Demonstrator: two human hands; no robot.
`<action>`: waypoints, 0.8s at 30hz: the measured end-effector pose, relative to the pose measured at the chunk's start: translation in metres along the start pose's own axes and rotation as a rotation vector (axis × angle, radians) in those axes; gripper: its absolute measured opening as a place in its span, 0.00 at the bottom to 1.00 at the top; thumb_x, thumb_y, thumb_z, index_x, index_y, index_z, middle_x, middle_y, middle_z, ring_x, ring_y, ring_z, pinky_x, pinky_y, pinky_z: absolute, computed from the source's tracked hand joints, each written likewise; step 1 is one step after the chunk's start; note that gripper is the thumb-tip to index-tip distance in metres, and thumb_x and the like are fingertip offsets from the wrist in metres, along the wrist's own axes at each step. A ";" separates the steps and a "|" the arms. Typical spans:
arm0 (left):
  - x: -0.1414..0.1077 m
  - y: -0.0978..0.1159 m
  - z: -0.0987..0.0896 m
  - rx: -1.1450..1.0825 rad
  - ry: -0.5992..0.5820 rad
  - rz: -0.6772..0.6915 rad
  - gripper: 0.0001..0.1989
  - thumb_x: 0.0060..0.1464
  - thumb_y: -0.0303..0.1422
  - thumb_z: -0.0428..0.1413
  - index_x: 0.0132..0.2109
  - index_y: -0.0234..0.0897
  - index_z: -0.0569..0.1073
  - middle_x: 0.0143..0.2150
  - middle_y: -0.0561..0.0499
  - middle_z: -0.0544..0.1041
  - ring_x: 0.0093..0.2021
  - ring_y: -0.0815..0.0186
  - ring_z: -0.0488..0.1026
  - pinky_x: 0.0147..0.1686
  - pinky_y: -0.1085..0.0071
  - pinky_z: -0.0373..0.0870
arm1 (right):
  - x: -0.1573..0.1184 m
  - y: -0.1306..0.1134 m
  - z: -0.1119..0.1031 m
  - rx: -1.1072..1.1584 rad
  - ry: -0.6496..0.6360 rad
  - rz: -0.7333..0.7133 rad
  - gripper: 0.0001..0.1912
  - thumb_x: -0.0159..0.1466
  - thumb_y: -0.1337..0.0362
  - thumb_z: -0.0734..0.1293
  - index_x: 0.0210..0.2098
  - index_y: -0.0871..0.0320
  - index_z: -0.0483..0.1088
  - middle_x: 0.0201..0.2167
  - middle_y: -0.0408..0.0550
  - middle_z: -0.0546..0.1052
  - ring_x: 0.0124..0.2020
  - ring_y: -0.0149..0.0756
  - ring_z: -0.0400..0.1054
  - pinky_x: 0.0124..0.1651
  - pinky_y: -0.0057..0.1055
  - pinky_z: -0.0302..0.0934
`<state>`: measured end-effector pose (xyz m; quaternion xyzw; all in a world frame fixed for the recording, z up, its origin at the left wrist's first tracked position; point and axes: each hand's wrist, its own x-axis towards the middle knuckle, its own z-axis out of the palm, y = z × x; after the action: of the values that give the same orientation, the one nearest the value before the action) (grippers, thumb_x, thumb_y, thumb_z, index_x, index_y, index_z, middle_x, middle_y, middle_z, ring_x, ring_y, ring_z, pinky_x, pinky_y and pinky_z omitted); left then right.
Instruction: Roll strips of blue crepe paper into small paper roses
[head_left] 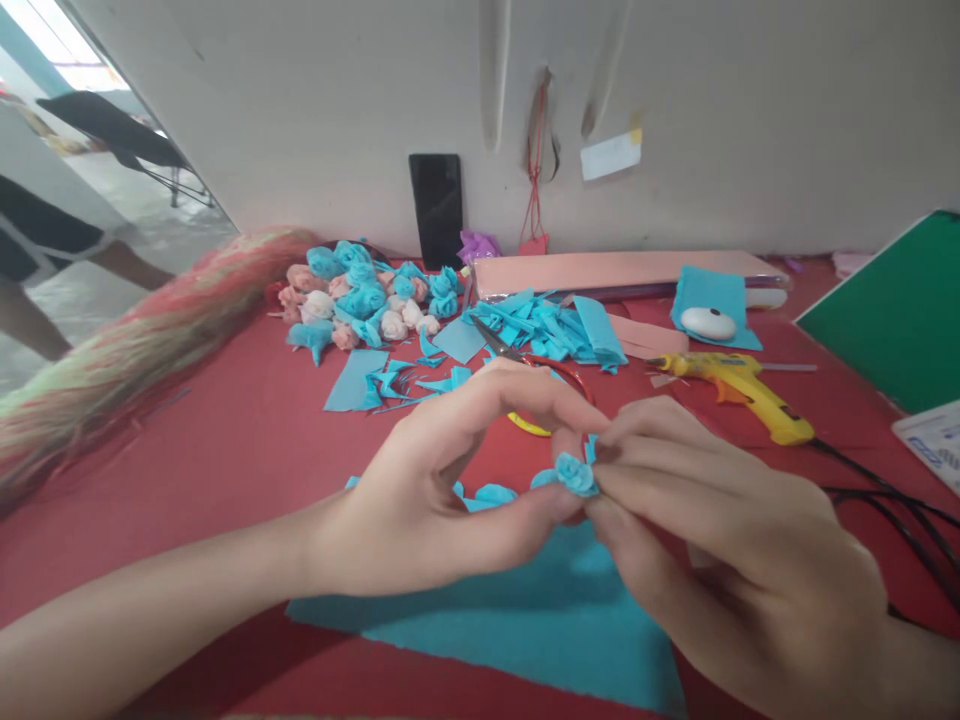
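Note:
Between the fingertips of both hands is a small blue crepe paper flower (576, 474), its curled petals facing me. My left hand (450, 490) pinches it from the left, thumb below and forefinger arched above. From the right, my right hand (720, 530) closes thumb and fingers on its other side. Beneath the hands lies a blue sheet of crepe paper (540, 620), with several rounded blue petals (495, 495) near its far edge, partly hidden by my left hand. Just beyond my left fingers are scissors (501, 345) with red and yellow handles, partly covered.
Paper flowers (360, 295) in blue, pink and white are heaped at the back left, beside blue paper scraps (536, 325). A yellow glue gun (742, 390) lies right, its cord trailing. A phone (437, 210) leans on the wall. A person's legs (45, 250) show far left.

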<state>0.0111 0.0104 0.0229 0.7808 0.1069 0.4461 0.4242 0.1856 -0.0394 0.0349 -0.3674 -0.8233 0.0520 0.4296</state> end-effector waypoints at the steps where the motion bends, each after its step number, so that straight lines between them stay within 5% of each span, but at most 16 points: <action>1: -0.001 0.000 0.001 0.003 0.003 0.002 0.14 0.55 0.20 0.58 0.48 0.35 0.69 0.39 0.52 0.70 0.43 0.69 0.70 0.49 0.72 0.69 | 0.000 0.000 0.000 -0.009 -0.010 -0.001 0.15 0.62 0.76 0.61 0.21 0.59 0.64 0.18 0.39 0.67 0.24 0.27 0.61 0.31 0.28 0.62; 14: -0.006 0.000 0.006 0.043 0.054 -0.044 0.18 0.53 0.19 0.56 0.50 0.39 0.68 0.42 0.53 0.71 0.44 0.69 0.71 0.49 0.72 0.69 | 0.001 -0.001 0.003 -0.323 -0.126 -0.125 0.16 0.69 0.60 0.59 0.28 0.54 0.72 0.23 0.46 0.72 0.30 0.39 0.67 0.37 0.38 0.61; 24: -0.004 0.000 0.007 0.117 0.021 0.010 0.16 0.51 0.20 0.52 0.46 0.38 0.67 0.35 0.54 0.67 0.39 0.69 0.67 0.46 0.68 0.68 | -0.004 -0.003 0.003 -0.232 -0.096 -0.040 0.18 0.68 0.70 0.59 0.23 0.59 0.70 0.21 0.43 0.73 0.27 0.33 0.65 0.34 0.32 0.58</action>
<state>0.0142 0.0048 0.0187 0.8001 0.1335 0.4492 0.3745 0.1833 -0.0438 0.0313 -0.3951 -0.8506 -0.0347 0.3453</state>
